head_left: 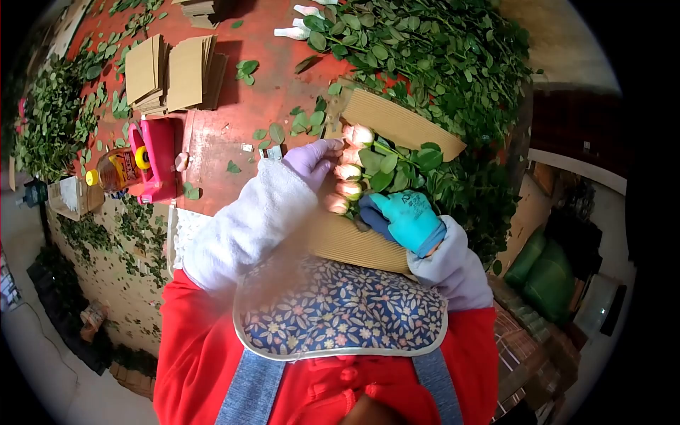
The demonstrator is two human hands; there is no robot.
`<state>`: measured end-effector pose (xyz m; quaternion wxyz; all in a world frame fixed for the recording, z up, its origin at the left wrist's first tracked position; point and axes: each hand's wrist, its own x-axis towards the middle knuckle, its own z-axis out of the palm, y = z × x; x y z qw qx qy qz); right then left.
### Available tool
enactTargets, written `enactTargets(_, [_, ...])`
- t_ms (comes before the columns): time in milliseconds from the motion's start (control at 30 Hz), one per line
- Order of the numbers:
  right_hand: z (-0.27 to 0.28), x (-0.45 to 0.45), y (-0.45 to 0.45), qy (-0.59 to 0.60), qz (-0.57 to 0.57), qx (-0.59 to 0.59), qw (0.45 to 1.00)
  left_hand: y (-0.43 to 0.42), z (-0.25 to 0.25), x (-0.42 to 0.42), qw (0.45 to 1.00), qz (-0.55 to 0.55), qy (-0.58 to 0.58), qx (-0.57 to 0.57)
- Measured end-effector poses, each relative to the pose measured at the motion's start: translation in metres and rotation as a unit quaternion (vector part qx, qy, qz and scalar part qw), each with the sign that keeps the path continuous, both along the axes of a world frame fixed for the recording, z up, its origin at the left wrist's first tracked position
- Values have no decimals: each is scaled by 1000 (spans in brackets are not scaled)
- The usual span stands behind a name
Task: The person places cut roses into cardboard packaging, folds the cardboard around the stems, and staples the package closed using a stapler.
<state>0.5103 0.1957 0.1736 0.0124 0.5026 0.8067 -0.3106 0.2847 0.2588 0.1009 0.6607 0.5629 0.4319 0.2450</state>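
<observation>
A row of several pale pink roses (348, 172) lies on a strip of corrugated cardboard (365, 244), with leafy stems (400, 170) running to the right. My left hand (315, 159), in a thin lilac glove, is at the left of the flower heads. Its fingers reach out and touch the upper blooms without wrapping round them. Below the stems, my right hand (407, 216) wears a turquoise work glove with dark blue on it. Its fingers are bent and pressed together beside the lowest rose; what they hold is hidden.
A big heap of leafy stems (432, 57) covers the upper right of the red table (262, 64). Folded cardboard pieces (188, 71) stand at the upper left. Nearer are a pink plastic container (159, 159) and a yellow-capped bottle (113, 170). Loose leaves lie scattered around.
</observation>
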Motion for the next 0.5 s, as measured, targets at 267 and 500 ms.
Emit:
enactTargets(267, [-6, 5, -1, 19, 0, 1, 1000, -17, 31, -30, 976, -63, 186, 94])
enactTargets(500, [6, 11, 7, -7, 56, -16, 998, -5, 36, -15, 943, -213, 231, 107])
